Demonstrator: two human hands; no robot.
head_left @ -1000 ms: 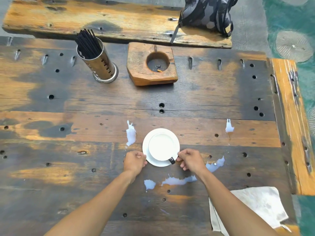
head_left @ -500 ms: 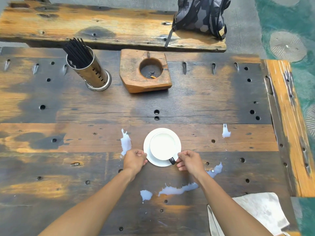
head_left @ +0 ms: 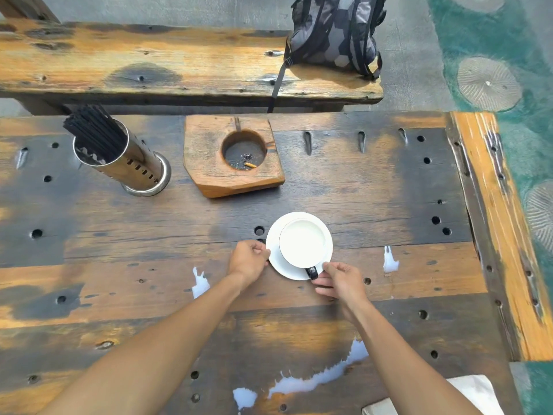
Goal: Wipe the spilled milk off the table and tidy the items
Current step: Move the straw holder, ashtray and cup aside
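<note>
Item: saucer point(head_left: 276, 259), white, round, lying flat on the wooden worktop point(head_left: 374, 187) just right of centre. It carries a cup point(head_left: 302, 242), white inside, filled with milk near the rim, its dark handle point(head_left: 311, 272) turned toward the person.

Left hand point(head_left: 247, 260) — fingers curled, pinching the saucer's left edge.

Right hand point(head_left: 341, 281) — fingers curled at the saucer's near-right edge, just beside the handle; whether they also touch the handle cannot be told.

Spilled milk, several patches on the worktop:
- small splash point(head_left: 200, 283) left of the left forearm
- small splash point(head_left: 390, 260) right of the saucer, apart from it
- long ragged streak point(head_left: 323, 375) near the front edge, between the two forearms and under the right one
- small puddle point(head_left: 244, 396) just left of that streak

Cloth point(head_left: 475, 393), white, at the near right corner, partly cut off by the frame.

Far side of worktop: metal perforated holder point(head_left: 131, 166) packed with black straws point(head_left: 95, 130); to its right a wooden ashtray block point(head_left: 233, 157) with a round well holding ash and a cigarette butt point(head_left: 250, 165).

Beyond: wooden bench point(head_left: 149, 64) with a grey patterned backpack point(head_left: 335, 31) standing on its right end, one strap hanging over the edge
</note>
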